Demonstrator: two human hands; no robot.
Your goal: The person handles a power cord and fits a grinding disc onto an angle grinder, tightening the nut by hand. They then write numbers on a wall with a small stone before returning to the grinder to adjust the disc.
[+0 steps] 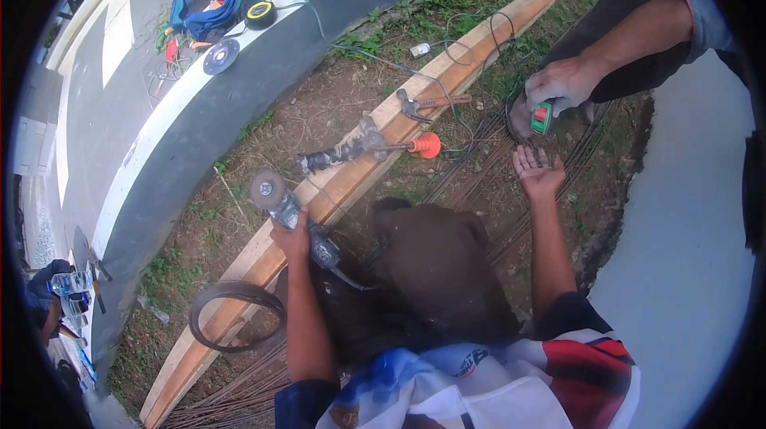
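Observation:
My left hand (292,236) is wrapped round the body of an angle grinder (322,250), whose disc end points away from me over the wooden beam (339,188). Palm up and fingers spread, my right hand (539,175) is held out with nothing in it. Just above it, a co-worker's hand (560,83) grips a small green and red object (542,118), possibly a tape measure. On the beam lie a claw hammer (432,102), a chisel with an orange hand guard (425,145) and a hammer with a dark wrapped handle (333,156).
A dark wire coil (237,316) rests on the beam's near end. Thin steel bars (511,229) and cables lie along the ground. Left, a low wall (152,142) carries a spare disc (221,56), a yellow tape measure (260,14) and a blue bag (209,3). A pale wall (678,229) stands right.

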